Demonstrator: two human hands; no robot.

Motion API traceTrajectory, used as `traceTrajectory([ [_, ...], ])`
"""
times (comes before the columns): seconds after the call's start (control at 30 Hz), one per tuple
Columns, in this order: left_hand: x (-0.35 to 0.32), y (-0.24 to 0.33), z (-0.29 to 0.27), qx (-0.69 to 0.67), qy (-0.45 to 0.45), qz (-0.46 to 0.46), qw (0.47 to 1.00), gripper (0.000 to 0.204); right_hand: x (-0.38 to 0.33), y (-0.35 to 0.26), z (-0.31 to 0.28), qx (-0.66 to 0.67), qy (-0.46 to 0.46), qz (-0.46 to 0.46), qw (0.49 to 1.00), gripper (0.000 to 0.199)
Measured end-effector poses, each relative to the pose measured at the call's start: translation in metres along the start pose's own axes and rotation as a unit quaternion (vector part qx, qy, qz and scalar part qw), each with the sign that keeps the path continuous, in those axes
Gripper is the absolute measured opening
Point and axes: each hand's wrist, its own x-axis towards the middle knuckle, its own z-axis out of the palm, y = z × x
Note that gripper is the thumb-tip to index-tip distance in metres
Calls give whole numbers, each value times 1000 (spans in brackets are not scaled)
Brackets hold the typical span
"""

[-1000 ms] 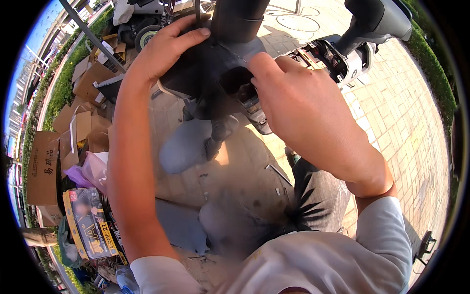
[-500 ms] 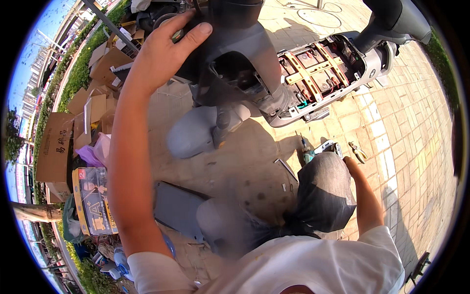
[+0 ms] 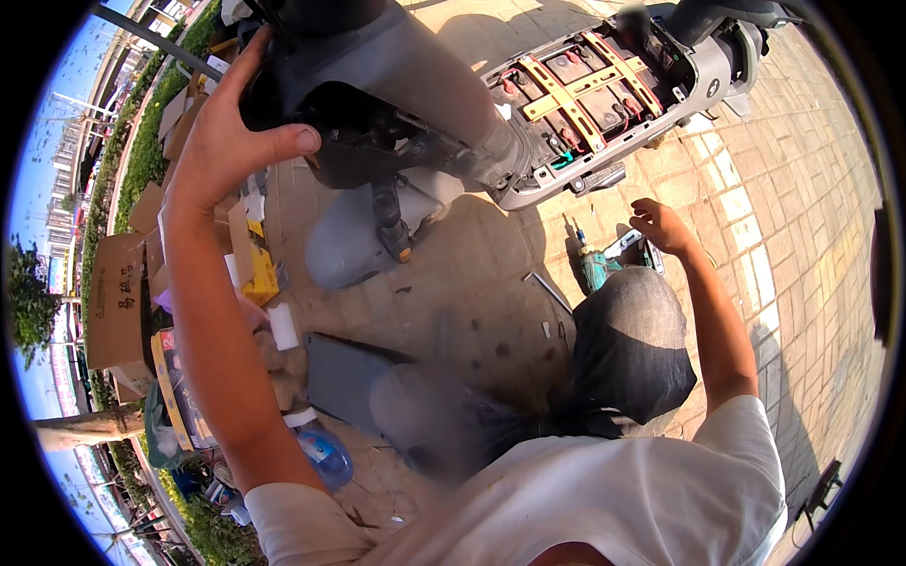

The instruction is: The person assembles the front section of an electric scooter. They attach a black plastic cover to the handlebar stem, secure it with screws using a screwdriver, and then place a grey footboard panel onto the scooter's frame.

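The scooter (image 3: 406,71) stood ahead of me, its front section at upper left and its floor section reaching toward upper right. Its battery bay lay uncovered: the batteries (image 3: 566,66) sat in the bay, and yellow bars (image 3: 559,100) crossed over them. Green leads (image 3: 563,161) showed at the near end. I judged the opening-up of this section complete and found no sign that closing had begun.

The front section likewise had an uncovered opening (image 3: 363,124) on my side. Its interior was too dark for me to tell which parts were fitted. A dark grey panel (image 3: 344,377) lay on the paving beside my leg (I took it for a removed cover, though nothing confirmed this). Two items therefore remained outstanding: the bay had no lid, and the front opening had no cover.

My left hand (image 3: 219,151) was spread at the edge of the front section, thumb set wide of the fingers; how firmly it bore there could not be determined. My right hand (image 3: 662,228), fingers loosely parted and apparently empty, was near the teal power drill (image 3: 595,271) on the ground by my knee (image 3: 632,340). No tool was applied to the scooter.
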Motion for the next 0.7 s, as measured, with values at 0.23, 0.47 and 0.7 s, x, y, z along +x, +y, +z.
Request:
traceTrajectory([
  [0.23,3,-16,-9,14,-27,13,999,129,90,-254,-32,100,9,-310,945,65],
  [0.47,11,-36,-9,-73,-22,3,997,129,162,-360,-36,291,85,-370,878,77],
  [0.7,-9,-16,-1,-143,-22,13,989,124,170,-375,17,350,-109,-370,854,76],
])
